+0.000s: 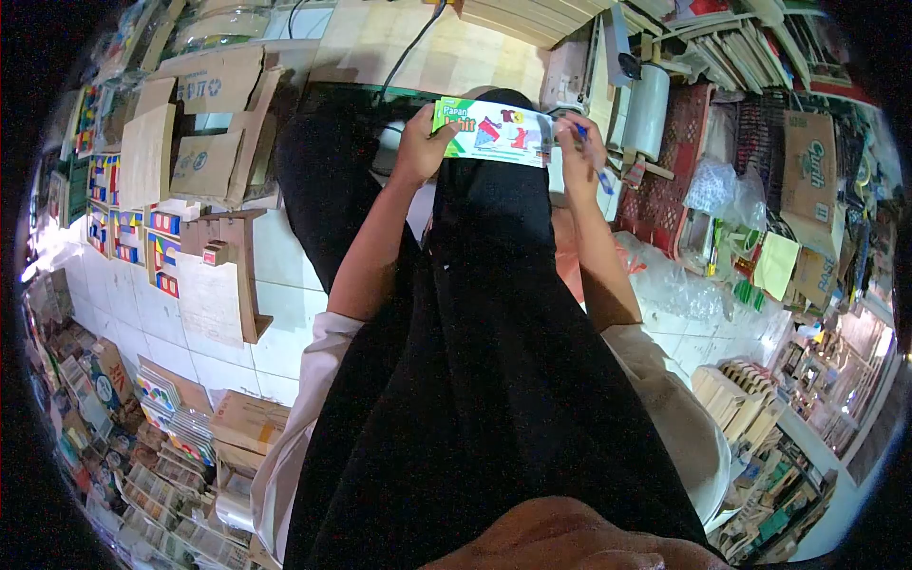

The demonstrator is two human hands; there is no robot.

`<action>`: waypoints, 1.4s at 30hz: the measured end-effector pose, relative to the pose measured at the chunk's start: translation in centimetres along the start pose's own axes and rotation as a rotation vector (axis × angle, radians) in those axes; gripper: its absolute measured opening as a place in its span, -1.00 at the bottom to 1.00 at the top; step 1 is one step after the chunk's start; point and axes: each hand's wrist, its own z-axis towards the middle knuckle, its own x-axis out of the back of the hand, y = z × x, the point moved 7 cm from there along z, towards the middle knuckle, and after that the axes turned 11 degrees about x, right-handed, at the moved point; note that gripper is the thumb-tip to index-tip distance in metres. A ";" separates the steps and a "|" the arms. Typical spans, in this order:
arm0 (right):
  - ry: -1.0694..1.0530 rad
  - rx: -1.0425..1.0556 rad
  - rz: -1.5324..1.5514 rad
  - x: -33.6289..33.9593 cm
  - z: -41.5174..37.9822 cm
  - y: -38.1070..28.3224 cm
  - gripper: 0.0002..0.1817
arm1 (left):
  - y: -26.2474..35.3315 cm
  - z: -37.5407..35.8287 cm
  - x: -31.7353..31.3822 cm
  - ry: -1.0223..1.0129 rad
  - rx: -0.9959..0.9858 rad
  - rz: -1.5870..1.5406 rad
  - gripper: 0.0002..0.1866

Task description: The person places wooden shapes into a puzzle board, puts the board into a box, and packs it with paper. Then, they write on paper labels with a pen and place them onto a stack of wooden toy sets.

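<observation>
A printed card (508,135) with a green left end, the words "Papan Jahit" and coloured pictures is held out over my lap. Closed on its left end is my left hand (425,147), thumb on the printed face. My right hand (579,157) is at the card's right end, fingers bent in around a slim blue-and-white pen-like object (605,179) that sticks out below them. Beneath the card is the black cloth (494,209) over my legs.
Flattened cardboard (204,142) and a wooden stand (249,285) are on the left, near trays of coloured blocks (163,252). A roll of clear film (648,112), a red crate (670,190) and plastic bags (717,185) lie right. Stacked boards (522,21) stand ahead.
</observation>
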 end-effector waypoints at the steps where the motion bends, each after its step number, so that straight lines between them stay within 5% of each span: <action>1: 0.006 0.005 -0.006 0.3 -0.2 0.2 -0.75 | 0.0 0.1 -0.2 -0.007 -0.006 -0.003 -0.76; 3: -0.027 -0.495 0.222 0.0 -1.9 3.7 -0.70 | 0.1 0.2 -0.2 -0.006 -0.029 -0.129 -0.79; 7: 0.015 -0.513 0.449 0.0 -1.7 3.3 -0.64 | -0.8 0.3 -0.3 -0.041 0.026 -0.213 -0.79; 12: -0.030 -0.271 0.276 1.3 0.3 0.5 -0.75 | -1.0 0.6 0.3 0.007 -0.022 -0.149 -0.77; 14: -0.044 0.018 -0.004 2.5 1.7 -2.3 -0.82 | -0.9 0.6 0.2 0.003 -0.027 -0.090 -0.75; 16: -0.026 0.031 -0.033 3.5 3.0 -4.2 -0.82 | -0.7 0.6 0.3 0.006 -0.018 -0.043 -0.74; 19: 0.015 0.246 -0.154 5.6 7.5 -8.6 -0.79 | -1.0 0.6 0.2 0.011 -0.055 -0.212 -0.79; 23: 0.330 0.315 0.397 7.4 16.5 -13.7 -0.74 | -0.4 0.3 0.0 -0.027 -0.028 -0.107 -0.74; 29: 0.247 0.325 0.349 5.6 27.8 -10.9 -0.77 | -1.0 0.7 0.3 0.021 -0.054 -0.173 -0.84; 31: 0.195 0.101 0.141 4.8 27.8 -10.4 -0.71 | -0.9 0.5 0.3 0.035 -0.069 -0.199 -0.84; 32: 0.296 0.261 -0.330 5.8 28.2 -11.0 -0.65 | -0.7 0.3 0.2 0.028 -0.059 -0.201 -0.84; 33: 0.295 0.259 -0.336 6.3 27.7 -10.4 -0.65 | -0.8 0.4 0.1 0.023 -0.056 -0.203 -0.84; 35: 0.177 0.472 0.165 6.3 24.7 -12.2 -0.82 | -1.1 0.7 -0.1 -0.006 -0.075 -0.239 -0.84; 38: 0.005 0.114 0.136 3.3 17.3 -12.3 -0.74 | -0.2 0.3 0.0 0.017 -0.078 -0.165 -0.83; 39: 0.034 0.008 0.289 3.0 15.7 -6.4 -0.73 | -0.6 0.6 0.0 0.026 -0.084 -0.143 -0.83; 42: -0.331 -0.183 0.289 -2.8 6.9 -5.7 -0.87 | -0.7 0.7 -0.1 -0.002 -0.050 0.028 -0.76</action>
